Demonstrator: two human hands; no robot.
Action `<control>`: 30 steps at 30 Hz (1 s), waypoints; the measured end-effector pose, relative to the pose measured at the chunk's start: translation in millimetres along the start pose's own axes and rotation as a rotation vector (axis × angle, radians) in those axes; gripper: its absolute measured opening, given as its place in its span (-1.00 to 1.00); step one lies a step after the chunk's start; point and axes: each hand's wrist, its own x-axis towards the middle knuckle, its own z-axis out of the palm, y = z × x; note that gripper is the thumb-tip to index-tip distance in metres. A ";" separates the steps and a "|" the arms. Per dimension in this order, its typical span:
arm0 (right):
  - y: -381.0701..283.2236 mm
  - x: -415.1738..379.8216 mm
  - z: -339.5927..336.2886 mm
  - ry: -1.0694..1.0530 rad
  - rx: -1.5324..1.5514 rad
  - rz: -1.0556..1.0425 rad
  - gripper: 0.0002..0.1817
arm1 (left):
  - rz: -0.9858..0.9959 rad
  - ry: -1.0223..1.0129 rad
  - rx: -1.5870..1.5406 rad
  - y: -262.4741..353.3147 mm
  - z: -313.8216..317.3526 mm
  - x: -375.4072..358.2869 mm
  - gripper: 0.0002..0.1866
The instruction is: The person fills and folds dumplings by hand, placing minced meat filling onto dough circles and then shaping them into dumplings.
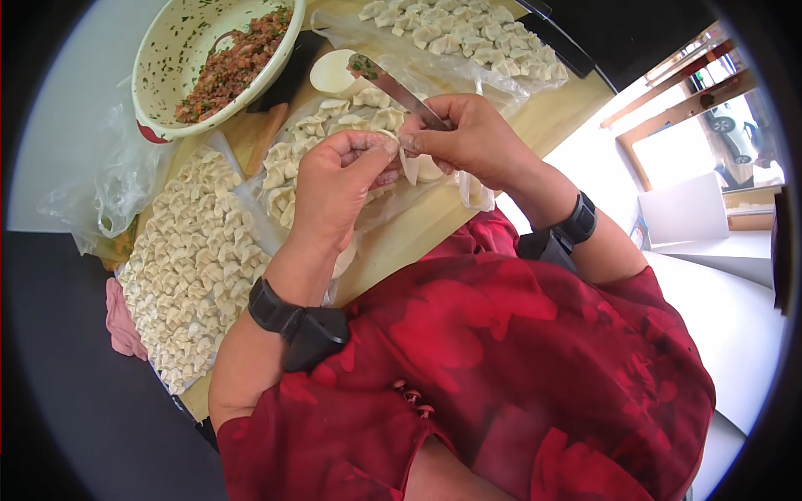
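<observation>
My left hand is closed in a pinch on a pale dumpling wrapper, held just above the table. My right hand grips a flat metal spatula, whose far tip carries a bit of meat filling. The thumb and fingers of this hand also touch the wrapper's edge, so both hands meet at it. Whether filling lies inside the wrapper is hidden by my fingers. Beyond my hands lies a round stack of wrappers. Folded dumplings sit behind and beside my left hand.
A cream bowl of meat filling stands at the back left. Rows of dumplings cover the left side, and more dumplings lie at the back. Clear plastic bags and a pink cloth are at the left.
</observation>
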 end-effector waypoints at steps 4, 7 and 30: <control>-2.3 -2.3 -0.2 0.003 -0.050 0.009 -0.87 | -0.012 -0.009 0.034 -2.5 -0.8 2.3 -0.86; 2.7 -1.0 -3.8 -0.032 -0.014 0.014 -0.83 | -0.020 -0.001 0.031 -3.9 -1.4 1.5 -0.87; 22.1 -1.4 -11.1 0.089 0.107 0.060 -0.67 | -0.027 0.036 -0.663 -17.8 -19.6 8.8 -0.71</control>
